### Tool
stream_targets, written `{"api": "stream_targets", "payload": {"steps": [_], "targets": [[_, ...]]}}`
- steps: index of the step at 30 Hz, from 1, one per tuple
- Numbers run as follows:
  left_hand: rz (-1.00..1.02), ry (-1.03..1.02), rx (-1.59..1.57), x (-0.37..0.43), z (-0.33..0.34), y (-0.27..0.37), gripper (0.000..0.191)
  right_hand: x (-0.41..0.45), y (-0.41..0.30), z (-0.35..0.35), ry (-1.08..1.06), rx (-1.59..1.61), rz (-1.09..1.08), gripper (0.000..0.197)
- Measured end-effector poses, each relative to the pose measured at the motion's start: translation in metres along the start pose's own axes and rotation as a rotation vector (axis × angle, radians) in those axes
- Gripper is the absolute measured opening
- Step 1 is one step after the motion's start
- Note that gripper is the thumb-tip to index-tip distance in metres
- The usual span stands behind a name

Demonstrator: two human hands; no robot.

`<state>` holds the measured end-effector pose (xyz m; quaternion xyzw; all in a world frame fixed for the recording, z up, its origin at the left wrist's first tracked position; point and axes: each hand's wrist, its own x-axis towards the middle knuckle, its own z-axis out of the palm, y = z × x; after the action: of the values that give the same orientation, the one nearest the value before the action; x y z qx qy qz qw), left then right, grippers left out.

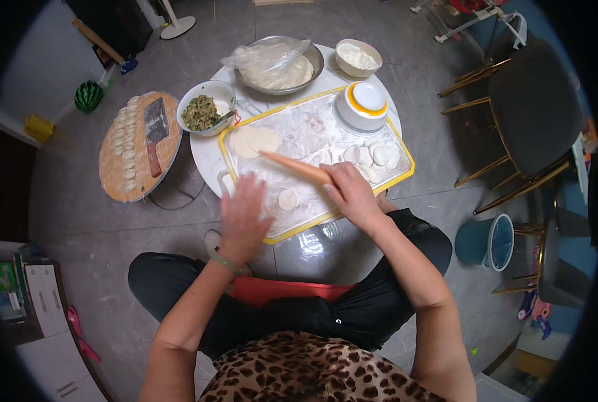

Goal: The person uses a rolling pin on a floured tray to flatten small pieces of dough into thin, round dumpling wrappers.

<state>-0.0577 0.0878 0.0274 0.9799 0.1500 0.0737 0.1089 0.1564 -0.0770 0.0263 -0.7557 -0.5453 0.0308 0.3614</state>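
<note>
My right hand [350, 191] grips one end of a tapered wooden rolling pin [299, 167], whose far tip points towards a few rolled dough wrappers [263, 140]. My left hand [243, 213], blurred, is spread with nothing in it over the lower left edge of the floured, yellow-rimmed board [324, 216]. Between the hands a small dough disc [287, 199] lies on the board. Several flattened dough pieces [374, 156] are heaped at the board's right, below an upturned white container with an orange ring [361, 108].
Around the board stand a bowl of green-flecked filling [202, 111], a steel bowl of dough under plastic film [278, 70] and a bowl of flour [357, 58]. On a round wooden board [113, 176] at left lie filled dumplings [129, 163] and a cleaver [156, 123].
</note>
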Motion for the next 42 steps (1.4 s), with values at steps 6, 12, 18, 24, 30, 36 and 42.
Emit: {"api": "stream_targets", "payload": {"steps": [6,12,18,24,30,36,42], "targets": [[-0.128,0.112,-0.043,0.012,-0.006,-0.008,0.074,0.007,-0.011,0.027,-0.181,-0.093,-0.197,0.039],[-0.081,-0.002,-0.043,-0.01,0.014,0.012,0.074,-0.011,-0.014,0.028,-0.213,-0.192,-0.185,0.046],[-0.154,0.047,-0.026,-0.009,0.029,0.005,0.073,-0.004,-0.026,0.031,-0.223,-0.344,-0.151,0.047],[-0.131,-0.029,-0.056,0.001,0.014,0.006,0.076,-0.012,0.001,0.033,-0.282,-0.262,-0.087,0.05],[-0.179,0.001,-0.077,-0.006,0.025,-0.001,0.076,0.005,-0.021,0.033,-0.253,-0.343,-0.16,0.047],[-0.134,-0.118,-0.024,-0.002,0.01,0.005,0.075,-0.013,-0.003,0.035,-0.28,-0.329,-0.086,0.048],[-0.17,0.061,-0.003,0.004,0.029,-0.011,0.078,0.012,-0.015,0.037,-0.236,-0.321,-0.138,0.048]]}}
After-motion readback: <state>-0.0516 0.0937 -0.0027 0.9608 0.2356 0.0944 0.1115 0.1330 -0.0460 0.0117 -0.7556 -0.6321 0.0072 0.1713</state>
